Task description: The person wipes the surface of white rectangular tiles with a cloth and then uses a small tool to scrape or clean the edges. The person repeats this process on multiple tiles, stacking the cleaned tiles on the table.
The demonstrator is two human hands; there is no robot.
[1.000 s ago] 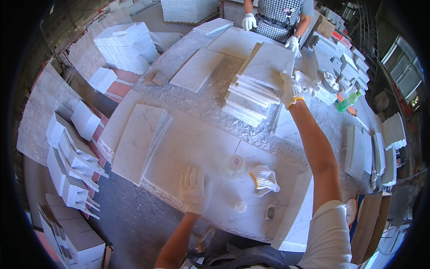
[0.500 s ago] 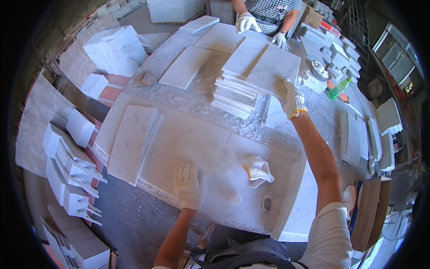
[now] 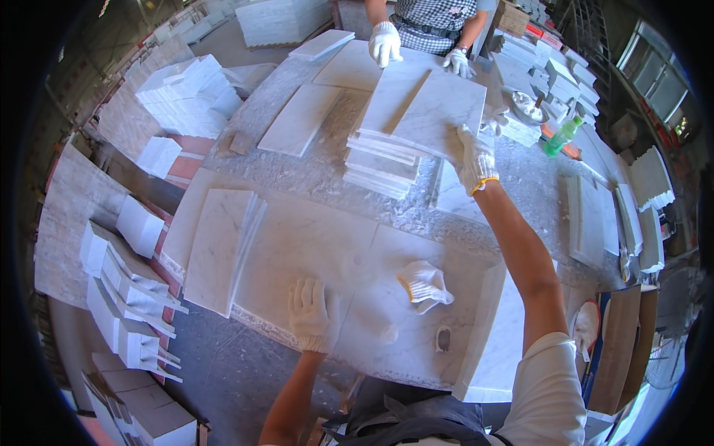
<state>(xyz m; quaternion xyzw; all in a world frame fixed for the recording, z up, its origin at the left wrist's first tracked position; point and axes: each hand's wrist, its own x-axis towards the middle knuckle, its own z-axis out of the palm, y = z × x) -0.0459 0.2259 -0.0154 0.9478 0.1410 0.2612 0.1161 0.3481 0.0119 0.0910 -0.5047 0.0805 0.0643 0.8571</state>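
Note:
My left hand (image 3: pixel 312 316), in a white knit glove, lies flat with fingers spread on the big marble slab (image 3: pixel 312 245) in front of me. My right hand (image 3: pixel 470 156), also gloved, reaches far forward and grips the near right corner of the top marble tile (image 3: pixel 439 108). That tile lies on a stack of marble tiles (image 3: pixel 383 167) in the middle of the table. Across the table a co-worker's gloved hands (image 3: pixel 384 41) (image 3: pixel 457 63) rest on the far ends of the top tiles.
A spare white glove (image 3: pixel 424 282) lies crumpled on the slab. Two tiles (image 3: pixel 223 245) lie at the slab's left end, and another single tile (image 3: pixel 301 119) farther back. A green bottle (image 3: pixel 559 137) stands at the right. Stacked white tiles (image 3: pixel 119 297) line the floor on the left.
My right hand has stayed on the top tile's corner while the tile has shifted a little on the stack. The co-worker's hands have come onto the tiles' far ends. My left hand has kept its place.

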